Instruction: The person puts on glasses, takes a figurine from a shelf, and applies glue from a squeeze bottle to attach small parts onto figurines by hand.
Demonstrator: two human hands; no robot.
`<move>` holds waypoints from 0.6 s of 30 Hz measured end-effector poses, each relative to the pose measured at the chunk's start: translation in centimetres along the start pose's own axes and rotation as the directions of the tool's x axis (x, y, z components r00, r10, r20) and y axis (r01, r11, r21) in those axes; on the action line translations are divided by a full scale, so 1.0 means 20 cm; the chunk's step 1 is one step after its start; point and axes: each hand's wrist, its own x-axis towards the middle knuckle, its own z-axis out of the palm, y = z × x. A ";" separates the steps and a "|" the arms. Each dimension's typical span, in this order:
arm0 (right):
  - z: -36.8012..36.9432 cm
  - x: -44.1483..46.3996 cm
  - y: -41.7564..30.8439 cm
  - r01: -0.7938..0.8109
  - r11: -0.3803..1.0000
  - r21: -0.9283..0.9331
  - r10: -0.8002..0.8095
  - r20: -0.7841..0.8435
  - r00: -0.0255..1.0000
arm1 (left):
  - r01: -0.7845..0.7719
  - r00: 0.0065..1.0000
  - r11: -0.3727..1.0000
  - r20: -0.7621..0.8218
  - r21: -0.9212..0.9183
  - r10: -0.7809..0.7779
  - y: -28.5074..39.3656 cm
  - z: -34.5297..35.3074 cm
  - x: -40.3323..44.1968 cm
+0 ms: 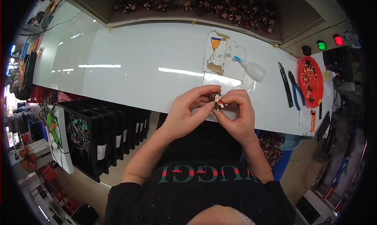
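Observation:
A small doll figurine (218, 99) with dark brown hair and a red patch on its body is held over the table's near edge. My left hand (192, 110) pinches it from the left, fingers curled around the hair side. From the right, my right hand (238, 114) grips its lower body between thumb and fingers. Both hands are closed on this one figurine, and parts of it are hidden by the fingertips. Just beyond the hands, a squeeze bottle (254, 70) with a blue tip lies on a stained white card (235, 52).
Many similar figurines (231, 9) fill the box at the back. To the right lie tweezers (285, 83), blue-handled pliers (296, 92), a red tray (320, 74) of small parts and an orange lighter (312, 121). Black racks (94, 142) stand left below the white table (129, 64).

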 end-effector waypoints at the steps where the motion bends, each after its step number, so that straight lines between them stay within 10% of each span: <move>1: 0.00 0.00 0.00 0.012 1.000 -0.014 -0.012 0.001 1.000 | -0.016 1.000 1.000 0.002 0.012 0.016 -0.01 0.00 0.00; 18: 0.01 -0.01 0.01 0.027 1.000 -0.015 -0.027 -0.034 0.999 | 0.019 0.999 0.999 -0.043 -0.030 -0.020 0.00 0.03 0.00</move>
